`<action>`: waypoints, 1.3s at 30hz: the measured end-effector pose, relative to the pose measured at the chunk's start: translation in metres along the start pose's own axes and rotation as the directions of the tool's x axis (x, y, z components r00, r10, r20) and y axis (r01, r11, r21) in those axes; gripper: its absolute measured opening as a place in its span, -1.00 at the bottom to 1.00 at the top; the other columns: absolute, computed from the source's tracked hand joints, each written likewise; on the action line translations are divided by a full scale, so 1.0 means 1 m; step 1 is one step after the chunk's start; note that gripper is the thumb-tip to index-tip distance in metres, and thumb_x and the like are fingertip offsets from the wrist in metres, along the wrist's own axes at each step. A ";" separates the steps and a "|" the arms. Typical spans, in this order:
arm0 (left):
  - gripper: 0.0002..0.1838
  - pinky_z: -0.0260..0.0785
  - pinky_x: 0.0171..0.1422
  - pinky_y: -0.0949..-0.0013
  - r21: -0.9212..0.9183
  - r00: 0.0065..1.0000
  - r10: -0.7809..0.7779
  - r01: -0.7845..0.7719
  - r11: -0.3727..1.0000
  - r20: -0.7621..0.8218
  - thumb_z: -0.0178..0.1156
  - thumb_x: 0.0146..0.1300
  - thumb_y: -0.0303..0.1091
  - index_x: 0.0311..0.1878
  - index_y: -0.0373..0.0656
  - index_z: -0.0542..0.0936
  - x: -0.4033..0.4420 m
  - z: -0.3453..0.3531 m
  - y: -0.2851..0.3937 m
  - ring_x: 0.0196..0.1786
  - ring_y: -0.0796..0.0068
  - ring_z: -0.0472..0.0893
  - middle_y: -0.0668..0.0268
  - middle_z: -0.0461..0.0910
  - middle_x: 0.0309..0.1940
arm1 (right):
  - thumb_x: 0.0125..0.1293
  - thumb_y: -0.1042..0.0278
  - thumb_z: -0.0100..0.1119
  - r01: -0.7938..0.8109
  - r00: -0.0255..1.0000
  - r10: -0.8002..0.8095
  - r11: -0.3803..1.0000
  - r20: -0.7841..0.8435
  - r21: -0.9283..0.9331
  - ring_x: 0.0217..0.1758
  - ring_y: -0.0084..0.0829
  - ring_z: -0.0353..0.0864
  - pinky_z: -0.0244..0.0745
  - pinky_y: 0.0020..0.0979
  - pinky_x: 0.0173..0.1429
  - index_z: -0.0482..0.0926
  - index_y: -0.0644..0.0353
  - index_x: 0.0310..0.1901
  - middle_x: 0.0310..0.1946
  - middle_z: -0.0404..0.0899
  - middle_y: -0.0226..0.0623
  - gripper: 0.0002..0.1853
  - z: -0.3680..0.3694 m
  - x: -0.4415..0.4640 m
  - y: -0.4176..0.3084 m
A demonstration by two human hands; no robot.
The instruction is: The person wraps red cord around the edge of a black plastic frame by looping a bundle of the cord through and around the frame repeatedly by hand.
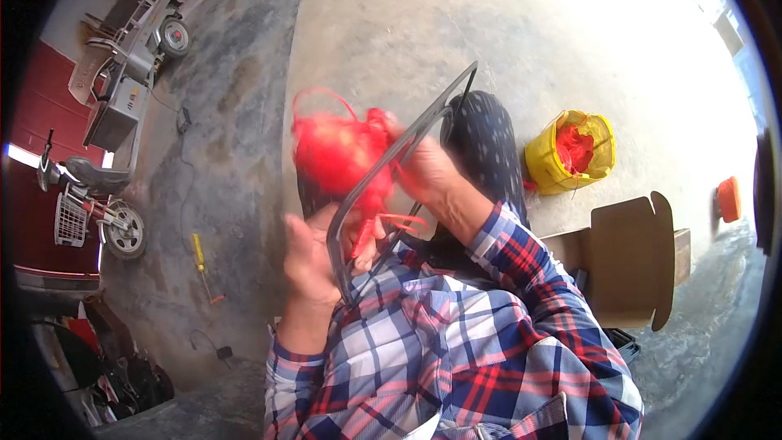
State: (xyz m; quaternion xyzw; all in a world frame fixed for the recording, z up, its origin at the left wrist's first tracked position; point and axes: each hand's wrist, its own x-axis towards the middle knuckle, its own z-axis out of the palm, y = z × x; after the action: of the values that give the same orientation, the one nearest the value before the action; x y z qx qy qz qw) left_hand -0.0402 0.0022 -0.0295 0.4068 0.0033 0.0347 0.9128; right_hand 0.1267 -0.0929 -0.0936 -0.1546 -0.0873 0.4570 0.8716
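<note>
A dark, thin-barred rectangular frame (372,182) slants across my lap. My left hand (309,257) is at its lower end, fingers curled round the bar and against a red strip (364,238), thumb sticking up. At the upper part of the frame, my right hand (429,171) is closed on red strip material, its fingertips partly hidden by the bar. Between the hands and beyond the frame hangs a loose bundle of red plastic strip (338,151), smeared by motion, with a loop standing out at its top.
A yellow bucket (547,165) holding more red material stands right of my knee. An open cardboard box (627,257) is nearer on the right, an orange object (729,200) beyond it. A yellow-handled tool (198,253) lies left on the floor; a scooter (98,195) and a three-wheeled cart (130,81) stand farther left.
</note>
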 end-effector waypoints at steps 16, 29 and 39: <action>-0.48 0.32 -0.64 0.43 0.022 0.996 0.079 -0.078 0.997 -0.048 0.31 0.27 -0.35 0.28 -0.03 0.40 0.008 -0.053 0.021 -0.56 0.41 0.51 0.09 0.54 -0.29 | 0.28 -0.52 -0.08 0.228 0.933 -0.194 0.970 0.302 -0.082 -0.52 -0.19 0.61 0.49 -0.12 -0.22 0.28 0.11 -0.06 -0.60 0.51 -0.23 -0.29 0.029 -0.111 -0.075; -0.66 0.50 -0.40 0.28 0.262 0.964 0.107 -0.041 0.964 -0.245 0.28 0.29 -0.28 0.04 -0.24 0.49 0.008 -0.049 0.030 -0.41 0.32 0.60 0.08 0.60 -0.25 | 0.22 0.54 0.13 0.101 0.963 -0.127 0.988 -0.237 -0.118 0.08 -0.19 0.61 0.53 -0.11 0.22 0.41 0.28 0.16 0.06 0.56 -0.07 -0.56 0.016 -0.085 -0.060; -0.64 0.48 -0.17 0.32 0.125 0.907 0.152 -0.112 0.986 -0.392 0.17 0.37 -0.18 0.04 -0.29 0.58 0.023 0.003 -0.007 -0.18 0.41 0.62 0.24 0.65 -0.13 | 0.25 0.36 0.39 0.153 0.985 -0.148 0.533 0.086 -0.832 -0.29 -0.69 0.55 0.44 -0.56 -0.21 0.48 0.29 0.05 -0.40 0.63 -0.44 -0.60 0.069 -0.048 -0.022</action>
State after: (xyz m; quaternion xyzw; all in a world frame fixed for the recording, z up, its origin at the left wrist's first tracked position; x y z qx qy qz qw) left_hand -0.0170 -0.0031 -0.0323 0.4354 0.1640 0.1786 0.8670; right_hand 0.0961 -0.1308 -0.0219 -0.5413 -0.3090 0.2840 0.7285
